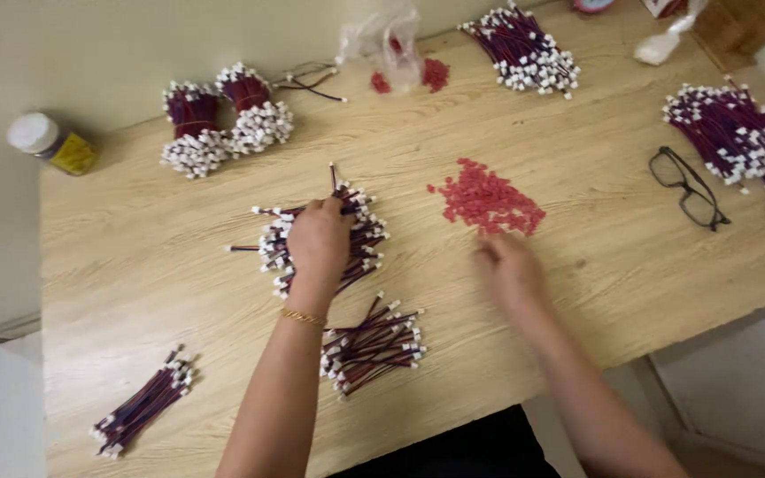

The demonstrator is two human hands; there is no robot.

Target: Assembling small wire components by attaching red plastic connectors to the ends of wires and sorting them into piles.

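My left hand rests on a loose pile of short red-and-dark wires with white plug ends in the middle of the wooden table; its fingers pinch one wire that sticks up at the top. My right hand is blurred, lying just below a heap of small red plastic pieces, fingers toward it; whether it holds a piece is unclear. A second loose wire pile lies near the front edge between my forearms.
Bundled wire coils sit at the back left, more wire bundles at the back centre, right and front left. Black glasses, a clear bag with red pieces and a small jar lie around.
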